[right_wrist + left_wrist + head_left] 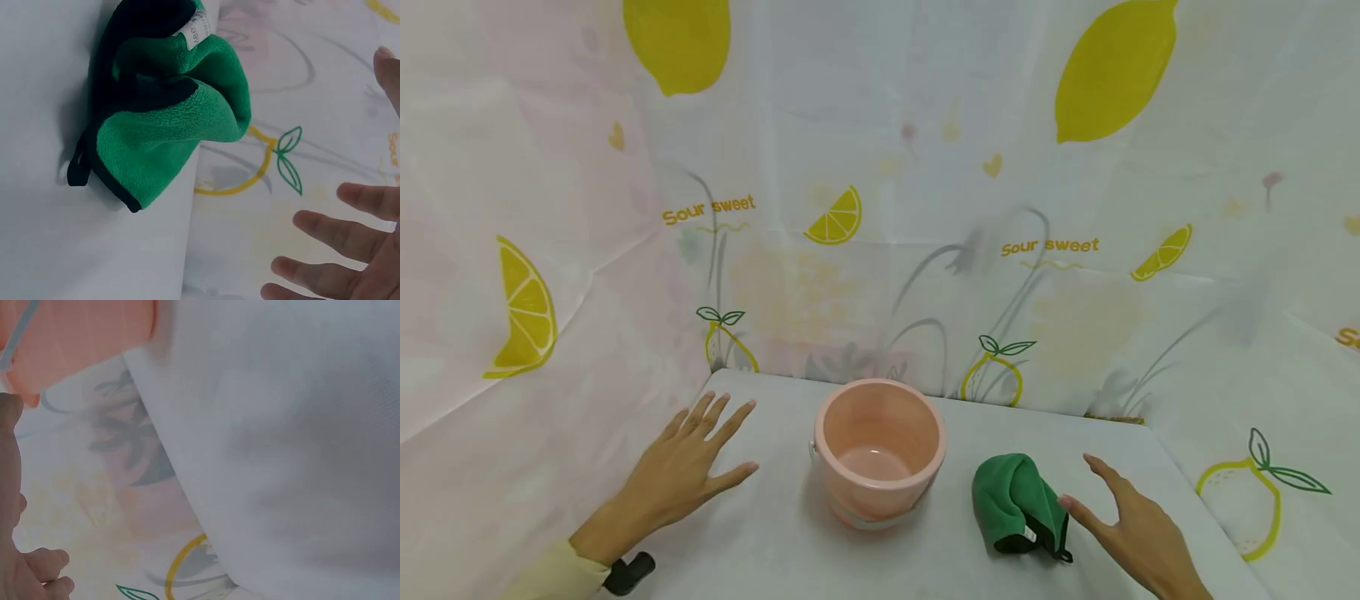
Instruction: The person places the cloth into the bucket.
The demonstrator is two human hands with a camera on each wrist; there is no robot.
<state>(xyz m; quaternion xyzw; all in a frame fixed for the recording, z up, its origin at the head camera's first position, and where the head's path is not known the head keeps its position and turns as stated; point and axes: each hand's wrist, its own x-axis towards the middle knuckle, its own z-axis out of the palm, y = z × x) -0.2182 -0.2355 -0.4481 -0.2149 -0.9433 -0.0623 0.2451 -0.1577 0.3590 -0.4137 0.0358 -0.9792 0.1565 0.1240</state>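
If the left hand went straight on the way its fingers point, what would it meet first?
Probably the lemon-printed backdrop: in the head view, the left hand points past the left side of the pink bucket, though depth is hard to judge.

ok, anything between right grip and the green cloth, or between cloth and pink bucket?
Nothing visible on either path. No object separates the right grip from the green cloth; just white tabletop shows between the cloth and the pink bucket. The bucket's handle hangs lowered, clear of its open mouth.
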